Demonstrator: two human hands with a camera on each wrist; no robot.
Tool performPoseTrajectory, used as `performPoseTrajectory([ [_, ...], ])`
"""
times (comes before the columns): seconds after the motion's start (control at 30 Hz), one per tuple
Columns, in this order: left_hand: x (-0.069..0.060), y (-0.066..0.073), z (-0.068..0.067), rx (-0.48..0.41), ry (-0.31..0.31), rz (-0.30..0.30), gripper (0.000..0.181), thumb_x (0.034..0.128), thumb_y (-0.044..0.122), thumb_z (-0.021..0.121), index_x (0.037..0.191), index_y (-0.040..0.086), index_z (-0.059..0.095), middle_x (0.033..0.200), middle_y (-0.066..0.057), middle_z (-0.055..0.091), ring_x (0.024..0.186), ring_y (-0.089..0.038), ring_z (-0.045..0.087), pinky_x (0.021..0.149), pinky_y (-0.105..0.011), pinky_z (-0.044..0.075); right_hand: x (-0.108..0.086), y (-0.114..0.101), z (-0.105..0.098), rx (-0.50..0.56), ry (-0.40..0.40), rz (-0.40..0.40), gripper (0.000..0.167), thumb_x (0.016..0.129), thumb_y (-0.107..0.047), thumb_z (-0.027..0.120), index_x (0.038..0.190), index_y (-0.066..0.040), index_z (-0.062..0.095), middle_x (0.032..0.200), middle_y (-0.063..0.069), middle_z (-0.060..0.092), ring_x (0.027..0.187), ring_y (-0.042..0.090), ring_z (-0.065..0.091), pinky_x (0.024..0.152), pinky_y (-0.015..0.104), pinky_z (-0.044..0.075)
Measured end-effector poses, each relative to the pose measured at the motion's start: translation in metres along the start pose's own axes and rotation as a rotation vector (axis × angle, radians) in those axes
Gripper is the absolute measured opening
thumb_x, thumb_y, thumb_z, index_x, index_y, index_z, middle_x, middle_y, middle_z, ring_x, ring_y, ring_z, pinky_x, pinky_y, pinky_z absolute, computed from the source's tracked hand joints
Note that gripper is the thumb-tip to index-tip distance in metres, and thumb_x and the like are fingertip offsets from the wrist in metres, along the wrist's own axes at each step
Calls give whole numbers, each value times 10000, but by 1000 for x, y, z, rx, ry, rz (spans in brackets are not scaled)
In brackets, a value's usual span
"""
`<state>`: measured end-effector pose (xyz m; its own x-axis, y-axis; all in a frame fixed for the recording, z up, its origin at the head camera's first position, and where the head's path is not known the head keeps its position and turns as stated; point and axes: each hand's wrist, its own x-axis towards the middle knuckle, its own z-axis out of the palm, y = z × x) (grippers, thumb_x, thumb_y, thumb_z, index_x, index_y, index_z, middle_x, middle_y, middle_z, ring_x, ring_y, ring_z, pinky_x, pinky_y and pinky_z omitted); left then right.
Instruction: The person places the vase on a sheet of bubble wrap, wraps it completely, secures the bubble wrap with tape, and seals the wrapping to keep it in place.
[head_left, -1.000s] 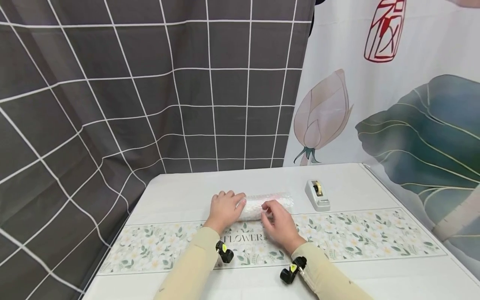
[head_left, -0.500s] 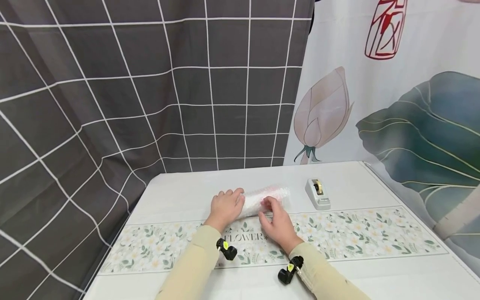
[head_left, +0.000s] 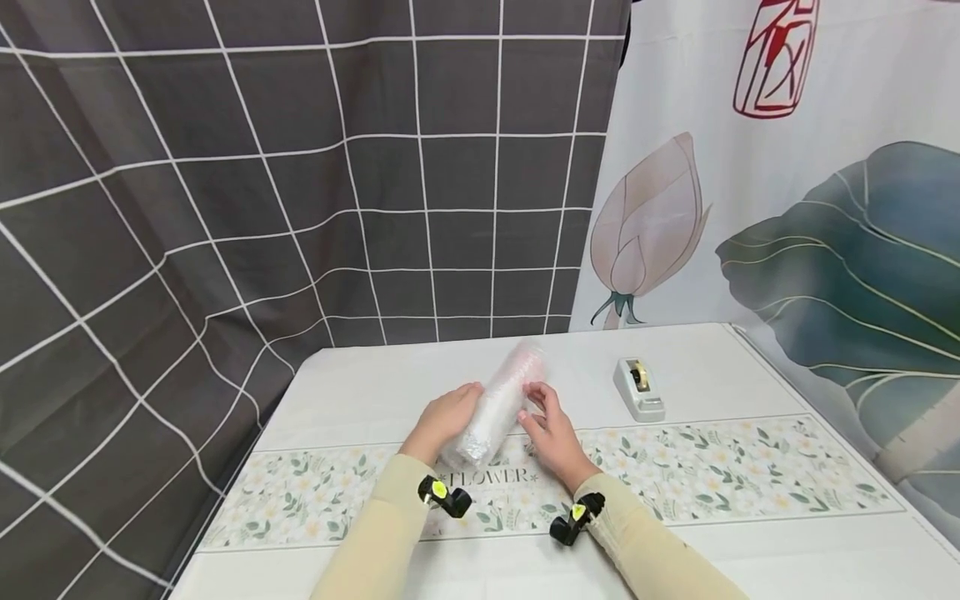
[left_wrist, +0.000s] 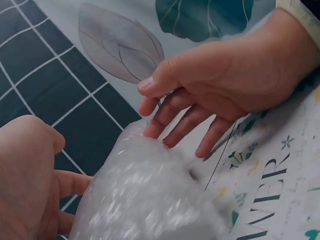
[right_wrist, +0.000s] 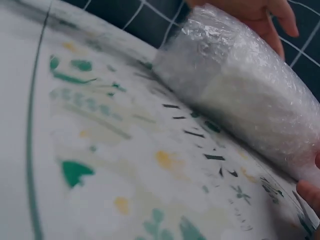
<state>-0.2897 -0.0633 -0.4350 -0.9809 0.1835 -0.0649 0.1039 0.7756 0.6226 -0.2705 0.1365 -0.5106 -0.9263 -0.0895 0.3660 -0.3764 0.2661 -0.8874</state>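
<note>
A roll of bubble wrap [head_left: 495, 412], clear and white with a pinkish far end, lies aslant on the table between the two hands. Along its left side is my left hand [head_left: 446, 417], whose relaxed fingers touch the wrap. On the right side, my right hand [head_left: 553, 429] has its fingertips against the roll, its fingers loosely bent. From the left wrist view, the right hand's spread fingers [left_wrist: 187, 112] reach to the wrap's far end. In the right wrist view, the near end of the bubble wrap [right_wrist: 240, 80] looks crinkled; whatever it encloses is indistinct.
A white tape dispenser [head_left: 639, 390] with a yellowish tape roll stands to the right. The white table [head_left: 360, 383] carries a floral band [head_left: 720, 467] with printed lettering. Behind hang a dark checked curtain [head_left: 457, 175] and a white flower-printed cloth [head_left: 675, 75].
The bubble wrap roll has turned from lying crosswise to a diagonal, its right end swinging away and its left end coming nearer. My left hand has shifted slightly and now lies along its side.
</note>
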Motion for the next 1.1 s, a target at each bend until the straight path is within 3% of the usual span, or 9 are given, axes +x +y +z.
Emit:
performPoseTrajectory([
  [0.07,-2,-2,3,-112,-9,-30,612,1064,502,211,1410,189,606,1401,-101,600,1291,-336,552,1094,-526,398,2,4,-1,87,-15,-7,498,1051,-100,502,1486,31,299,1544,256,374,1458,418,323,1135,551,340],
  [0.17,-3,-4,9,-284,-38,-48,637,1070,518,209,1370,164,645,1151,-132,654,938,-274,650,888,-473,526,5,9,-4,166,-38,-16,488,1085,-122,414,1508,52,246,1561,288,300,1469,462,265,1128,584,327],
  [0.23,-2,-4,15,-406,-56,-55,653,1071,521,219,1375,126,640,1007,-123,621,714,-205,578,708,-397,539,7,11,-5,196,-57,-10,492,1099,-145,371,1526,45,218,1583,290,248,1483,468,222,1130,602,309],
  [0.3,-1,-4,21,-509,-68,-53,661,1070,519,226,1389,100,624,1046,-131,610,657,-170,546,643,-354,532,9,13,-6,217,-67,5,502,1103,-155,354,1542,37,203,1604,286,208,1496,461,187,1147,609,274],
  [0.47,1,-4,37,-587,-32,-8,651,1074,501,214,1439,99,573,1405,-180,505,974,-276,649,891,-435,536,19,17,-3,195,-46,47,507,1088,-155,388,1541,31,255,1612,275,173,1507,454,144,1205,566,154],
  [0.57,4,-2,47,-578,30,-3,631,1078,489,213,1454,120,559,1502,-170,438,1282,-385,532,1105,-530,384,27,20,-1,156,-42,74,505,1084,-176,400,1534,22,284,1608,264,171,1510,449,132,1214,548,127],
  [0.67,6,1,54,-592,84,-22,631,1071,507,224,1470,132,536,1544,-138,411,1439,-391,366,1182,-565,244,35,22,0,161,-48,97,506,1085,-200,403,1537,2,299,1621,242,173,1520,423,122,1220,533,113],
  [0.93,20,5,64,-629,147,-50,727,1038,615,230,1500,97,450,1525,-149,429,1439,-385,365,1183,-559,246,56,33,-1,168,-56,117,522,1079,-209,419,1549,-11,305,1632,223,184,1527,391,135,1228,502,128],
  [1.1,30,4,60,-599,122,-19,699,1060,558,147,1535,137,439,1581,-136,344,1478,-379,297,1198,-562,201,67,33,-2,151,-37,136,508,1080,-187,431,1550,-26,326,1634,211,210,1518,395,173,1227,488,156],
])
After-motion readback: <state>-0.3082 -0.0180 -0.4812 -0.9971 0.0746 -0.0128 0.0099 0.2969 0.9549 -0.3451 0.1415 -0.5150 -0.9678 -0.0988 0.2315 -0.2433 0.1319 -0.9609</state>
